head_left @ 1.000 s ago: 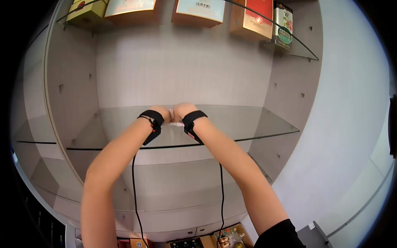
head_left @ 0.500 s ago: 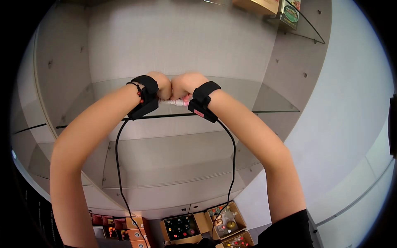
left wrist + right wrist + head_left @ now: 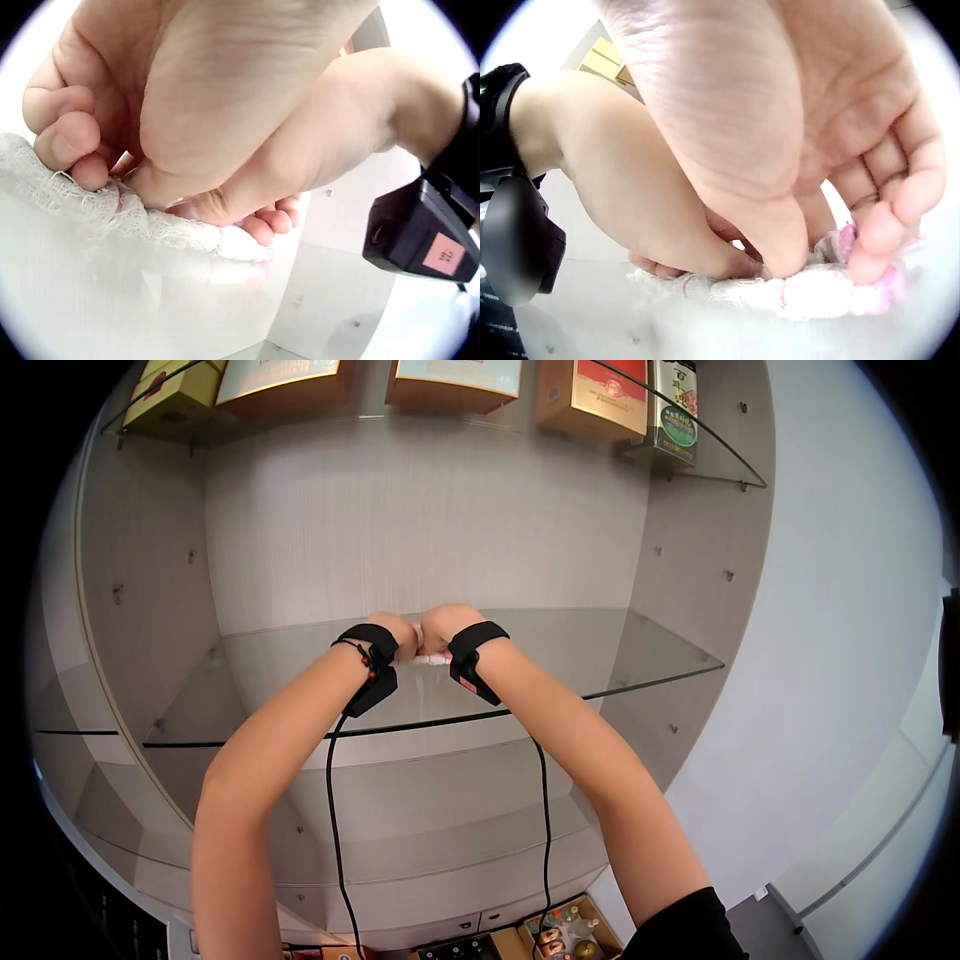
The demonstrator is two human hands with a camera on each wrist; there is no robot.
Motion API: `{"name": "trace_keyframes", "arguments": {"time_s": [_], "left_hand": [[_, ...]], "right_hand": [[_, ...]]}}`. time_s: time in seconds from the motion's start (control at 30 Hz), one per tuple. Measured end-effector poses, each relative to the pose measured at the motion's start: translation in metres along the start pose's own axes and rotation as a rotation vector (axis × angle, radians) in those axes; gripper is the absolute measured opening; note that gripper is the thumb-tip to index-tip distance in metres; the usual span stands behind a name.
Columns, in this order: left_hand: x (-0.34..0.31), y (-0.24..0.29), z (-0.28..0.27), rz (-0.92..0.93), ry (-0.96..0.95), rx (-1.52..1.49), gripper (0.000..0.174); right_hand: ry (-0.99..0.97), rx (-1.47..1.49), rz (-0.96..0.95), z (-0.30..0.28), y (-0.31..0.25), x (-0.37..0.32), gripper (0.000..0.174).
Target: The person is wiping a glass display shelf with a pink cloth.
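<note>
Over the middle of the glass shelf (image 3: 560, 660), my left hand (image 3: 393, 633) and right hand (image 3: 453, 626) sit side by side, close together, with arms stretched forward. Both grip one white gauze cloth (image 3: 176, 229) with pink parts, bunched into a strip against the glass. In the left wrist view the thumb and curled fingers (image 3: 67, 142) press into the cloth. From the right wrist view, the right thumb pinches it and the fingers (image 3: 885, 232) curl over its pink end. Much of the cloth is hidden under the hands in the head view.
Above, another glass shelf holds several gift boxes, among them a red and gold box (image 3: 600, 400) and a yellow box (image 3: 175, 400). Side panels (image 3: 690, 550) bound the cabinet. Black cables (image 3: 335, 830) hang from both wrists. Below stands a carton of bottles (image 3: 570, 930).
Half a second ago both hands were nearer the shelf's front edge, elbows more bent; now they reach farther back with the cloth. The head view dipped and rose again.
</note>
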State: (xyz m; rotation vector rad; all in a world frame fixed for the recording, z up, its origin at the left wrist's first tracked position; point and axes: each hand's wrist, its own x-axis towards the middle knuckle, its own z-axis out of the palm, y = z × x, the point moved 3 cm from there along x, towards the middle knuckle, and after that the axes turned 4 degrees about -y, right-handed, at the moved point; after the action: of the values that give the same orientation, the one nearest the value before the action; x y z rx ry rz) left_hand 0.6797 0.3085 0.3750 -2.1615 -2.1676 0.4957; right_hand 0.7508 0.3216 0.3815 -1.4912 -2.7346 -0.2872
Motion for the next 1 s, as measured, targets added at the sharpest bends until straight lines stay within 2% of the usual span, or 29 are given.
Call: {"name": "trace_keyframes", "arguments": {"time_s": [0.07, 0.13, 0.17, 0.23, 0.33, 0.37, 0.43, 0.47, 0.57, 0.67, 0.73, 0.83, 1.0], "left_hand": [[-0.003, 0.003, 0.007, 0.031, 0.023, 0.050, 0.015], [-0.012, 0.004, 0.000, 0.043, 0.144, 0.117, 0.022], [-0.008, 0.002, 0.004, 0.059, 0.169, -0.006, 0.025], [-0.015, 0.007, 0.001, 0.033, 0.190, 0.108, 0.025], [-0.022, 0.006, 0.003, 0.052, 0.034, 0.094, 0.021], [-0.019, 0.004, 0.008, 0.113, -0.038, -0.067, 0.017], [-0.023, 0.005, 0.005, 0.105, -0.108, 0.063, 0.013], [-0.023, 0.008, 0.013, 0.118, -0.144, 0.052, 0.013], [-0.021, 0.005, 0.009, 0.128, -0.104, -0.148, 0.012], [-0.026, 0.009, 0.004, 0.133, -0.121, -0.134, 0.012], [-0.030, 0.011, -0.002, 0.049, -0.042, -0.016, 0.013], [-0.029, 0.016, -0.005, -0.026, -0.025, -0.034, 0.014], [-0.022, 0.018, -0.005, 0.006, -0.007, 0.011, 0.015]], "right_hand": [[0.013, 0.010, -0.024, 0.010, -0.001, -0.004, 0.023], [0.075, -0.017, -0.043, 0.005, -0.003, -0.002, 0.029], [0.152, 0.007, -0.034, 0.008, -0.002, -0.006, 0.029], [0.079, 0.000, -0.002, 0.007, -0.002, -0.008, 0.029], [0.074, -0.076, -0.022, -0.001, -0.011, -0.021, 0.027], [0.018, -0.113, -0.083, -0.002, -0.011, -0.029, 0.027], [0.061, -0.099, -0.104, -0.007, -0.013, -0.038, 0.013], [0.024, -0.086, -0.111, 0.000, -0.014, -0.042, 0.013], [-0.111, -0.078, -0.107, -0.004, -0.009, -0.037, 0.012], [-0.129, -0.003, -0.077, -0.002, -0.006, -0.030, 0.012], [-0.161, 0.039, 0.006, -0.001, -0.005, -0.024, 0.012], [-0.179, 0.058, 0.045, -0.001, -0.003, -0.022, 0.012], [-0.136, 0.001, 0.068, 0.004, 0.002, -0.012, 0.012]]}}
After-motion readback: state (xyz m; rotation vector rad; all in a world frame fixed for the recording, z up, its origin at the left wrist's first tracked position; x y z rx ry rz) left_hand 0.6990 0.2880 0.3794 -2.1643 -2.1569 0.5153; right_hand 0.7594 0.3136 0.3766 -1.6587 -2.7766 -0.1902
